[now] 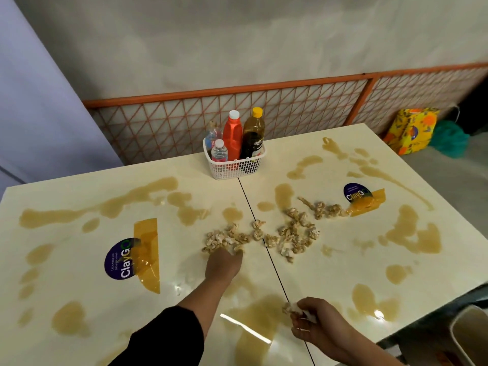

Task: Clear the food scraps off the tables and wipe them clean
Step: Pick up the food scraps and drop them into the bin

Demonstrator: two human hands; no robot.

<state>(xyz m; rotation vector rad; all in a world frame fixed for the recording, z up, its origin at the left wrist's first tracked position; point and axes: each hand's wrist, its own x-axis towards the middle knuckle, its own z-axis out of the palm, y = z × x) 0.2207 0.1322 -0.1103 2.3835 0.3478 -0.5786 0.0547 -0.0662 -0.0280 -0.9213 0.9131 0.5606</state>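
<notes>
Two cream tables stand side by side, the left table (79, 299) and the right table (396, 159), both streaked with brown liquid spills (412, 233). Pale food scraps (293, 233) lie scattered across the seam between them. My left hand (224, 264) reaches forward, its fingers curled into the near edge of the scrap pile on the left table. Nearer to me, my right hand (314, 323) holds a small clump of scraps (290, 307) above the right table's front.
A white basket (232, 167) with several bottles stands at the back on the seam. Purple round stickers (118, 260) with brown tape sit on each table. A white bin's rim (470, 336) shows at the lower right. An orange lattice fence (264, 107) runs behind; a yellow bag (412, 130) sits on the floor.
</notes>
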